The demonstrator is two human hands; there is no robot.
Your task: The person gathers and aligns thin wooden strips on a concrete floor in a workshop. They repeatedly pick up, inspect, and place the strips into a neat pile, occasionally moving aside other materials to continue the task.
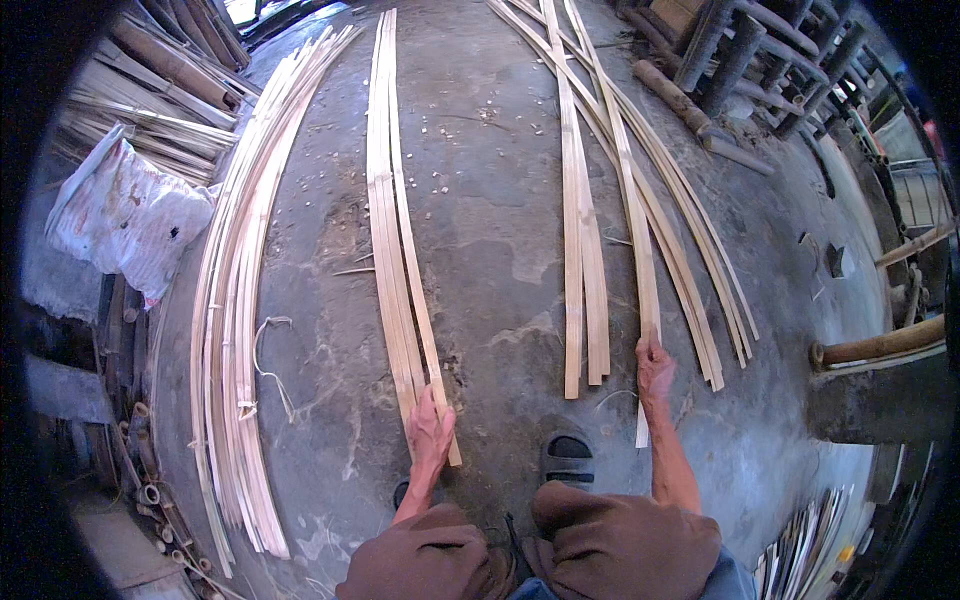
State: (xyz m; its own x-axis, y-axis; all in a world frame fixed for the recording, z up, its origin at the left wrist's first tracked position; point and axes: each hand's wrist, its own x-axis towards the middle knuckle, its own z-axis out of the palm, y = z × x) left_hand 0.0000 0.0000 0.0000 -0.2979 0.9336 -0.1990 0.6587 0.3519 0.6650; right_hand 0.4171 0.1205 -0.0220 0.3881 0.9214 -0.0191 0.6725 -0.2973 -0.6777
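Observation:
Long pale bamboo strips lie on the concrete floor, running away from me. My left hand [430, 428] is closed on the near end of a narrow group of bamboo strips [392, 270]; one strip's tip sticks out past the fingers. On the right, my right hand [655, 370] grips a single bamboo strip [633, 215] a little way from its near end, which shows below the fist. Beside that hand, more strips [573, 260] lie to its left, and a fanned group [690, 300] spreads to its right, with some strips crossing at the far end.
A thick bundle of strips [235, 330], tied near its close end, lies at left. Beyond it are a white sack [130, 215] and stacked bamboo [160, 125]. Wooden frames [760, 60] and a loose pole [670, 95] stand far right. Thin slats [805, 545] are at lower right. My sandalled foot [568, 458] rests between my hands.

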